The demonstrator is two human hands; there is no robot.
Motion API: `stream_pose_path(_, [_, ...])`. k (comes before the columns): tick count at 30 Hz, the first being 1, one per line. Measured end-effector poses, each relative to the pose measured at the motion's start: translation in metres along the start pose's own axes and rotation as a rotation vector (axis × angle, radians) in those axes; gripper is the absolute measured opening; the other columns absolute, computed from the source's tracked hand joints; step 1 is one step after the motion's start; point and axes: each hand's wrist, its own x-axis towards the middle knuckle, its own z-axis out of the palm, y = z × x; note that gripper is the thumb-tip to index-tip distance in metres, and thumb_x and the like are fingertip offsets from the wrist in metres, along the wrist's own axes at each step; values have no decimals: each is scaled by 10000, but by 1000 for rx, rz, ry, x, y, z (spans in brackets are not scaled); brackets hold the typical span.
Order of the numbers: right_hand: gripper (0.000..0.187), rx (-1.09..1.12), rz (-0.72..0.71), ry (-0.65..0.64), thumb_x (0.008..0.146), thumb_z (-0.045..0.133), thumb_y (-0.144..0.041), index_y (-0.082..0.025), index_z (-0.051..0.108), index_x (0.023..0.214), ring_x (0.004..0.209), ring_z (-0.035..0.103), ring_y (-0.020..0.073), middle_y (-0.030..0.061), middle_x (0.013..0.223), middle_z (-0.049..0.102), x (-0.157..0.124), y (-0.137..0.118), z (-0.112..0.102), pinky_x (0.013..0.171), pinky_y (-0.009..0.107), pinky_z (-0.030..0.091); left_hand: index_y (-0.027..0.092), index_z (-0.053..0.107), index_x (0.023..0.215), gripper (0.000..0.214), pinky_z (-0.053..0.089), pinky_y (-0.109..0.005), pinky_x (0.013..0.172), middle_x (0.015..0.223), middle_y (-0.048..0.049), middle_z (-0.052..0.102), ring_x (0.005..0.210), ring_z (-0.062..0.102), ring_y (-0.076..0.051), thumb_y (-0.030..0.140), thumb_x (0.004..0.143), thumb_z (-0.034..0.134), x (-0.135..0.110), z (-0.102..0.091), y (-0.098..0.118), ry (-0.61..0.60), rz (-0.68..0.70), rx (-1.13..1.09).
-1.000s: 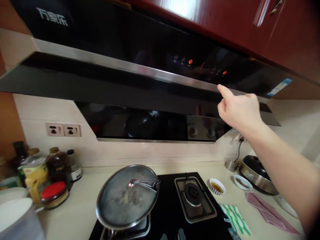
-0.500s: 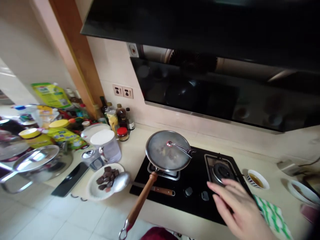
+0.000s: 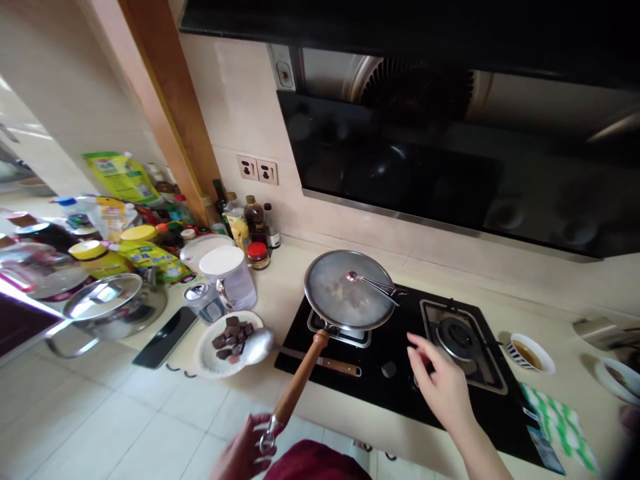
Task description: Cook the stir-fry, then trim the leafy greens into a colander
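A steel pan with a fogged glass lid (image 3: 350, 291) sits on the left burner of a black gas hob (image 3: 400, 387). Its long wooden handle (image 3: 299, 385) points toward me. My left hand (image 3: 245, 453) is at the handle's metal end, fingers curled near the hanging loop; whether it grips is unclear. My right hand (image 3: 440, 387) hovers over the hob's knobs (image 3: 389, 369), fingers spread, holding nothing. A ladle (image 3: 260, 345) rests across a white plate of dark cubes (image 3: 227, 337).
A free right burner (image 3: 457, 337), a small bowl of brown sauce (image 3: 531, 353) and a green striped cloth (image 3: 563, 423) lie to the right. Left of the hob stand a white-lidded jug (image 3: 229, 277), bottles, jars, a steel pot with lid (image 3: 107, 307) and a phone (image 3: 165, 337). A range hood hangs overhead.
My right hand dropped from the range hood's touch panel to the hob knobs. The view swung down and left. My left hand has come up to the pan handle's end.
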Motion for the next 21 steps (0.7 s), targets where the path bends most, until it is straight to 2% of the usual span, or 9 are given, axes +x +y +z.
stream_pose_path(2, [345, -115, -97, 71, 867, 423, -390, -197, 570, 1112, 911, 586, 220, 99, 1026, 606, 28, 2, 5, 847, 365, 477, 231, 469, 1149, 663, 412, -249, 524, 760, -32, 592, 592, 558, -143, 718, 701, 421, 2, 15, 19, -119, 9, -90])
stream_pose_path(4, [380, -223, -173, 83, 856, 443, -379, -188, 538, 1170, 1052, 514, 250, 123, 1158, 533, 59, 3, 13, 923, 392, 422, 238, 377, 1246, 740, 321, -212, 434, 688, -15, 582, 475, 493, -114, 703, 679, 476, -3, 30, 33, -217, 41, -27])
stream_pose_path(7, [427, -338, -237, -13, 831, 486, -365, -210, 500, 1229, 1137, 440, 279, 128, 1211, 498, 102, 3, 26, 944, 418, 387, 226, 342, 1260, 769, 172, -178, 368, 490, 58, 455, 352, 314, -60, 664, 662, 544, -11, 46, 39, -213, 107, 136])
stream_pose_path(10, [449, -362, -208, -158, 811, 506, -360, -245, 485, 1245, 1146, 438, 287, 106, 1212, 527, 131, 3, 35, 927, 435, 381, 230, 312, 1260, 751, 95, -176, 346, 409, 101, 319, 328, 200, -48, 665, 683, 514, -12, 52, 31, -247, 110, 171])
stream_pose_path(15, [396, -327, -207, -314, 806, 486, -329, -299, 517, 1200, 931, 595, 194, 18, 1080, 638, 144, 5, 40, 818, 312, 449, 228, 261, 1265, 775, 93, -171, 324, 386, 122, 261, 317, 177, -50, 669, 679, 512, -6, 46, 26, -311, 84, 147])
stream_pose_path(21, [355, -339, -191, -342, 804, 475, -368, -287, 568, 1137, 869, 616, 208, 37, 1003, 653, 142, 6, 42, 760, 310, 452, 208, 270, 1259, 726, 68, -176, 321, 384, 117, 279, 316, 151, -42, 645, 720, 487, -9, 41, 34, -261, 121, 165])
